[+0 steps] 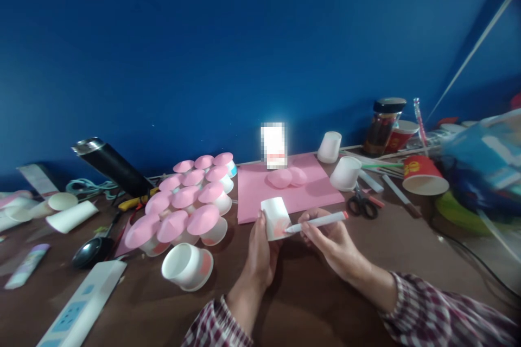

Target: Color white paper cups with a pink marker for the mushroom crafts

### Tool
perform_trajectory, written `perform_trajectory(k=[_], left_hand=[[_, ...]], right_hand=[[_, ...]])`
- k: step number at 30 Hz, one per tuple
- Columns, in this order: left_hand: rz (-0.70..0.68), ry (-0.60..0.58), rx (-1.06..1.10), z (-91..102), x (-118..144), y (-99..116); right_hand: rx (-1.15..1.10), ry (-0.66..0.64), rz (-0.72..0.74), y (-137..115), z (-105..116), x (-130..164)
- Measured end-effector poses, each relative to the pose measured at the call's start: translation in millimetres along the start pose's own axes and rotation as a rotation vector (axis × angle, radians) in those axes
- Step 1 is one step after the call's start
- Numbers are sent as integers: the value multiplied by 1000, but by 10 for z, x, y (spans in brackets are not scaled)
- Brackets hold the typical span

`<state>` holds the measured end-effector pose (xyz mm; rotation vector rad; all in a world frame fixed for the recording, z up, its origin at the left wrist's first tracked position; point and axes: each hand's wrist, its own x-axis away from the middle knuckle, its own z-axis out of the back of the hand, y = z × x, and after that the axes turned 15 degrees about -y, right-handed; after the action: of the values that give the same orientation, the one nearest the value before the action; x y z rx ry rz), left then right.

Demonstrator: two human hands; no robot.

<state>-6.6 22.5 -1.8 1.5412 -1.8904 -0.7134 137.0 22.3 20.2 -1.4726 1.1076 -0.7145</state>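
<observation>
Nearest the table's front edge, the left hand (pixel 260 252) grips an upturned white paper cup (pixel 275 218) while the right hand (pixel 329 238) pinches a marker (pixel 319 222), tip on the cup's pink patch: colouring looks under way, and the next stroke likely needs the cup turned. Bare brown table (pixel 309 293) surrounds the wrists; beyond lie a pink sheet (pixel 260 190), pink-capped cups (pixel 185 203) left, scissors (pixel 362 203) right
</observation>
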Motion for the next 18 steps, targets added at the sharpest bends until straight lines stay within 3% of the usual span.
perform_trajectory(k=[8,18], left_hand=[[0,-8,3,-6,-5,-6],[-12,66,-22,-29,4,8]], right_hand=[[-4,-27,-10,-9,-3,-2],[64,35,-18,20,31,-17]])
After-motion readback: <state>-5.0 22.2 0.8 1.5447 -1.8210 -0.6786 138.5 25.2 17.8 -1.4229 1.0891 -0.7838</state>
